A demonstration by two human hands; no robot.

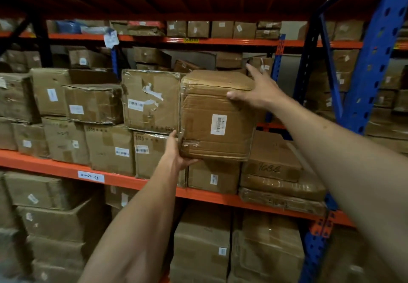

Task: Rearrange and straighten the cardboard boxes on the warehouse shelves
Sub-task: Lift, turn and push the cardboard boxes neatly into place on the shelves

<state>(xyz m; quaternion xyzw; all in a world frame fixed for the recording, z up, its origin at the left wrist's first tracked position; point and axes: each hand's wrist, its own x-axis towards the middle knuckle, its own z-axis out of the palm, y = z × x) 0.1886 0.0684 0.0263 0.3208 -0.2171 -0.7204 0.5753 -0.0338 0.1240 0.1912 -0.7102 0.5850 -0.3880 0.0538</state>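
A taped brown cardboard box (214, 117) with a white barcode label stands on top of a lower box (213, 176) on the middle shelf. My left hand (176, 150) grips its lower left corner from beneath. My right hand (259, 89) lies on its upper right edge, thumb on the front face and fingers spread over the top and side. To its left, touching or nearly so, stands a plastic-wrapped box (151, 100) with torn tape. The held box juts out a little in front of its neighbours.
An orange shelf beam (55, 168) carries a handwritten label. Flat taped boxes (273, 168) are stacked to the right, beside a blue upright (373, 57). More boxes fill the left of the shelf, the shelf below and the racks behind.
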